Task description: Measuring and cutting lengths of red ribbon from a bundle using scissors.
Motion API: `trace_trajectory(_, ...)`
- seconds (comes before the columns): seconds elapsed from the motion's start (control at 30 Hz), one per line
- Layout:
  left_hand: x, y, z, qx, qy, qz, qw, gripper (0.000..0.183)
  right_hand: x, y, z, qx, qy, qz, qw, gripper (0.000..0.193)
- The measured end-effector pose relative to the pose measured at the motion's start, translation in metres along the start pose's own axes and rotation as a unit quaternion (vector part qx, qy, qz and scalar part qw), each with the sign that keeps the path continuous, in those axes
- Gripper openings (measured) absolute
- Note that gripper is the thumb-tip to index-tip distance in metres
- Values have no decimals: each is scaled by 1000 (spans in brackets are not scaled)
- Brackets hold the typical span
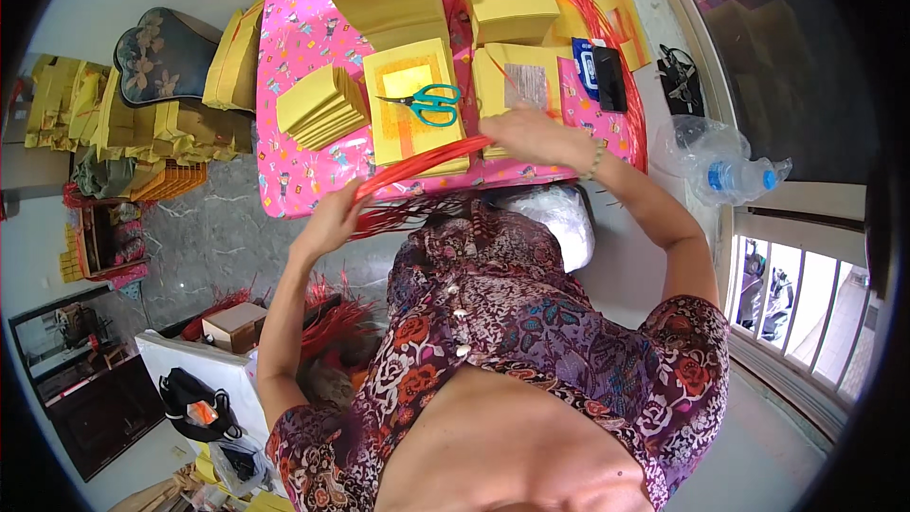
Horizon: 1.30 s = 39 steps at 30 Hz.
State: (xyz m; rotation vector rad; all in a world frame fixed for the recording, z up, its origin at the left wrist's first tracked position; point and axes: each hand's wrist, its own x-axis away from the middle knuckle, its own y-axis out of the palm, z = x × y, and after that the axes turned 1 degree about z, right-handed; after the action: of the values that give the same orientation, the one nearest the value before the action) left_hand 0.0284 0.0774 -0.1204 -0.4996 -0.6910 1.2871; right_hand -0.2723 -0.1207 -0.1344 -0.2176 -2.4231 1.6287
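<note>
A bundle of red plastic straps [431,163] is stretched between my two hands over the near edge of the table. Closed round its left end is my left hand [332,220], low beside the table edge. My right hand [536,140] grips the other end, its fingers wrapped round the straps. Loose strap ends hang below the table edge near my lap. Just beyond the bundle, teal-handled scissors [431,105] lie on a stack of yellow paper [389,137]. Another yellow stack with a silver square [524,85] lies behind my right hand.
Taller yellow paper stacks [393,5] stand at the back of the pink table cover [303,28]. A fanned pile [322,106] sits left. At right are a black phone [609,79], a blue packet [585,66], more red straps [637,118] and a clear plastic bottle [739,177].
</note>
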Motion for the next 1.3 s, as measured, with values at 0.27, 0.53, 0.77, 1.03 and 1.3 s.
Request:
trace_trajectory(0.27,14,1,-41,-21,-148,-108,983,34,8,-5,6,73,32,104,991,5)
trace_trajectory(0.53,-67,24,34,119,149,-24,981,72,-32,-10,-65,145,-74,108,981,8)
trace_trajectory(0.77,-67,35,60,403,-115,-208,884,33,-36,-14,-56,11,-152,135,979,14)
trace_trajectory(1.03,-48,19,46,419,-106,-67,899,26,-20,-31,1,-40,-5,215,976,21)
trace_trajectory(1.3,-72,45,67,506,-66,198,837,27,-62,1,-54,-335,79,273,898,26)
